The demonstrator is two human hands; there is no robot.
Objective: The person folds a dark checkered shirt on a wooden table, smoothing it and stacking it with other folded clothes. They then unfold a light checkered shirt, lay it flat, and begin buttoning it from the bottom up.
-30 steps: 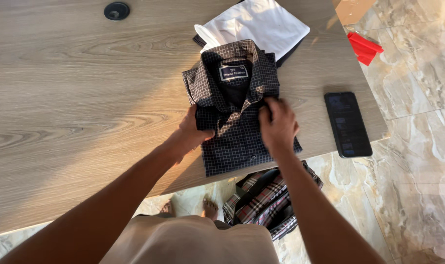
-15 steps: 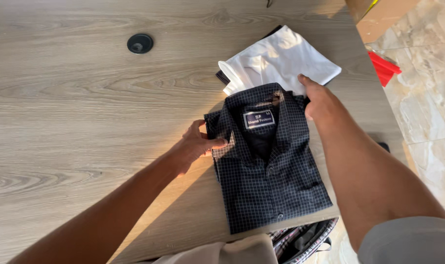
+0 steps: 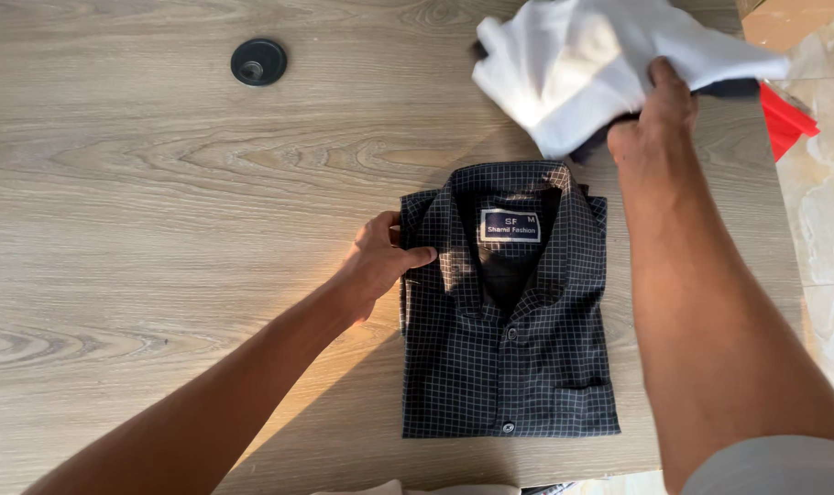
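A folded dark checked shirt point(image 3: 513, 348) lies flat on the wooden table point(image 3: 160, 229), collar away from me. My left hand point(image 3: 380, 261) grips the shirt's left shoulder edge, thumb on top. My right hand point(image 3: 655, 115) is past the collar, closed on a folded white garment point(image 3: 582, 55) and holding it lifted off the table at the top right; a dark layer shows under the white cloth.
A round black cable grommet point(image 3: 258, 61) sits in the table at the upper left. A red object point(image 3: 788, 119) lies on the marble floor point(image 3: 829, 229) beyond the table's right edge.
My right hand reached past the collar, took the white garment and lifted it. The checked shirt now lies squarer on the table, my left hand still on its left edge.
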